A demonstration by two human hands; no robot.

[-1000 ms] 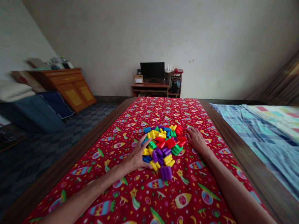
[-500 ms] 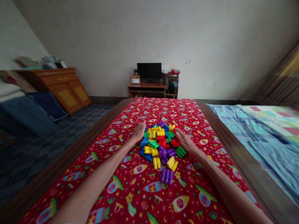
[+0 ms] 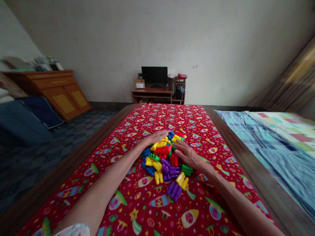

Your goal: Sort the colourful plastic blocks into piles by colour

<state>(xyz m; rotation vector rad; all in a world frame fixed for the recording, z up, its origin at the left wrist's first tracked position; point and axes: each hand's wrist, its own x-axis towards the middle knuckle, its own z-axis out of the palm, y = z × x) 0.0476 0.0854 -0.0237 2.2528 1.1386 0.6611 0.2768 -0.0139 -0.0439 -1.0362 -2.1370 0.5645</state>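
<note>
A heap of glossy plastic toy blocks, shaped like joined tubes, lies on the red patterned cloth. Purple blocks and a yellow block are at its near edge, with a green block to the right. Red blocks sit in the middle. My left hand stretches along the far left side, fingers extended and touching the heap. Over the right side lies my right hand, its fingers spread on the blocks. Neither hand grips a block; both partly cover the heap.
Dark wooden edges border the cloth. To the right is a bed with a blue checked sheet. A monitor stands on a desk by the far wall, and a wooden cabinet at left.
My left hand has moved right across the far side of the heap. My right hand has moved slightly left onto the blocks, fingers spreading. Several blocks have shifted and bunched.
</note>
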